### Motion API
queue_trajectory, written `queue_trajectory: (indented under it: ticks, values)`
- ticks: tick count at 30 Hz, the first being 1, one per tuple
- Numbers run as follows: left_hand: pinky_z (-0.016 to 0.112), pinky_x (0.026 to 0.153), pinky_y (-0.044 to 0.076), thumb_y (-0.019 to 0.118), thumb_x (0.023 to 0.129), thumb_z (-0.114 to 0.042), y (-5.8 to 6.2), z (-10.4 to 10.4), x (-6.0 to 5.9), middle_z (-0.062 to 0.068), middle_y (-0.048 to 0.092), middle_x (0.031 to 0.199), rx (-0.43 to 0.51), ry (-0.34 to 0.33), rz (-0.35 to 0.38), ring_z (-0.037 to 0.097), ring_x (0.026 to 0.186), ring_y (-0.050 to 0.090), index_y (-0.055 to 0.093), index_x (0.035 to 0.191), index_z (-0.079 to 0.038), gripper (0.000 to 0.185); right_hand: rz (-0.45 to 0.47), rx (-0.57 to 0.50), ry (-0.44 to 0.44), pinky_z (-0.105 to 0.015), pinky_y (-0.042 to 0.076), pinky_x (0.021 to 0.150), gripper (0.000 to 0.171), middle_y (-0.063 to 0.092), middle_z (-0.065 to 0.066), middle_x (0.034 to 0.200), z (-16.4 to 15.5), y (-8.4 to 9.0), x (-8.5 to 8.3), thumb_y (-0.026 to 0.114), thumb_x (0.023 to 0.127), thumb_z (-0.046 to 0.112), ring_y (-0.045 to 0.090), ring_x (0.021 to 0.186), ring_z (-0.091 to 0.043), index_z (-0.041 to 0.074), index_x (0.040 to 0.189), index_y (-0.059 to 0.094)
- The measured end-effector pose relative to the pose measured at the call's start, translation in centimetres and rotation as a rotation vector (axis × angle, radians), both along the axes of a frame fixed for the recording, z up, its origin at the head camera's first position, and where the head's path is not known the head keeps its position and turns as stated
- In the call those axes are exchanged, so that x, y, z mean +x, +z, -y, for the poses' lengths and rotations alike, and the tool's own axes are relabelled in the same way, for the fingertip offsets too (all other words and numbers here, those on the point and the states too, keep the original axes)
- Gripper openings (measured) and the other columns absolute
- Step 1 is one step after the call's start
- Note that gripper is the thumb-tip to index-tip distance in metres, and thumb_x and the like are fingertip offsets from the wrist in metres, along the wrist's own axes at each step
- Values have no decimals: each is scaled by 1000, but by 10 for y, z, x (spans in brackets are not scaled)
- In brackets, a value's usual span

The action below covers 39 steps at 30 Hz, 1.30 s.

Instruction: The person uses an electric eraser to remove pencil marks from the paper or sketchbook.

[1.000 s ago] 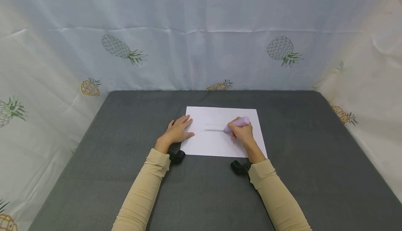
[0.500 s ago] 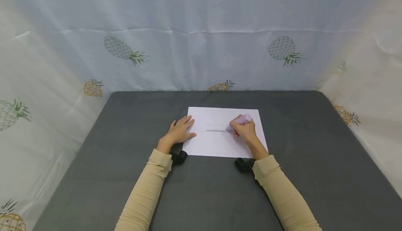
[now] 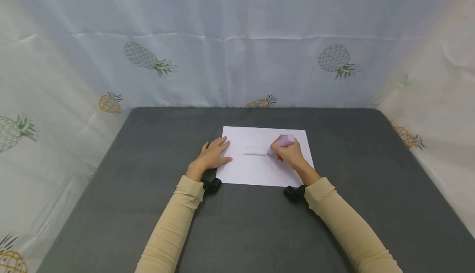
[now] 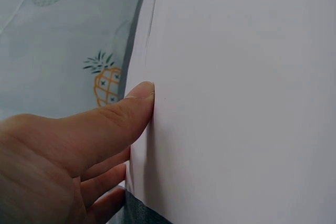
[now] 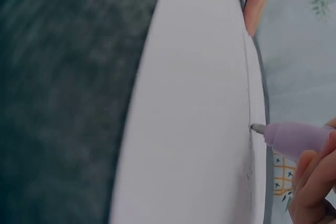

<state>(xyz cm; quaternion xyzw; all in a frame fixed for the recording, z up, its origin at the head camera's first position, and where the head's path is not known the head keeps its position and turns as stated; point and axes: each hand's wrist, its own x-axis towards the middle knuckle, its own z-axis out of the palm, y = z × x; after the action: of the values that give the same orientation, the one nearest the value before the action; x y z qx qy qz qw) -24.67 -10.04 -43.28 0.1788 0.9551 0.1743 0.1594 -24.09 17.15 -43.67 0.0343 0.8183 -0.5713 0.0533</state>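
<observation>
A white sheet of paper (image 3: 259,170) lies on the dark grey table (image 3: 148,149), with a short grey line (image 3: 254,154) drawn across its middle. My right hand (image 3: 287,152) grips a pale purple marker (image 3: 283,142); its tip (image 5: 257,128) touches the paper (image 5: 194,119) at the line's right end. My left hand (image 3: 213,154) lies flat with straight fingers on the paper's left edge. In the left wrist view its thumb (image 4: 115,116) presses against the sheet (image 4: 241,93).
Pale cloth printed with pineapples (image 3: 146,57) walls the table at the back and both sides. Black wrist cameras (image 3: 211,184) sit under both sleeves, near the paper's front edge. Bare grey tabletop surrounds the sheet.
The right forearm has swung outward to the right, while the marker tip stays near the line's right end. The left hand has kept still.
</observation>
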Motion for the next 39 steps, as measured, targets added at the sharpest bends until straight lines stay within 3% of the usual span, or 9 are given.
queue_trajectory:
  ticks: [5, 16, 25, 39]
  values:
    - [62, 121, 9, 57, 96, -35, -1, 0, 0, 10, 20, 163, -6, 0, 3, 31, 153, 15, 30, 152, -9, 67, -5, 13, 21, -22, 43, 43, 11, 50, 6, 47, -1, 0, 0, 59, 82, 7, 47, 42, -7, -4, 84, 59]
    - [61, 121, 9, 57, 96, -35, 0, 0, 1, 10, 20, 163, -4, 6, 4, 31, 153, 15, 30, 152, -9, 67, -115, 107, 86, -23, 45, 41, 13, 52, 5, 52, -2, 4, -1, 64, 81, 6, 48, 41, -9, -6, 83, 60]
    - [62, 121, 9, 57, 96, -35, 2, 0, 0, 11, 21, 163, -7, -1, -6, 31, 153, 16, 30, 151, -9, 67, -61, 104, 89, -23, 45, 43, 12, 53, 3, 55, 1, 7, -2, 62, 82, 7, 49, 44, -11, -4, 84, 60]
    - [62, 121, 9, 57, 96, -36, -1, 0, -1, 10, 20, 163, -15, 3, -1, 31, 153, 15, 30, 152, -9, 67, -69, 160, 116, -23, 45, 43, 12, 54, 1, 54, 5, 7, -3, 62, 83, 9, 48, 42, -11, -3, 84, 61]
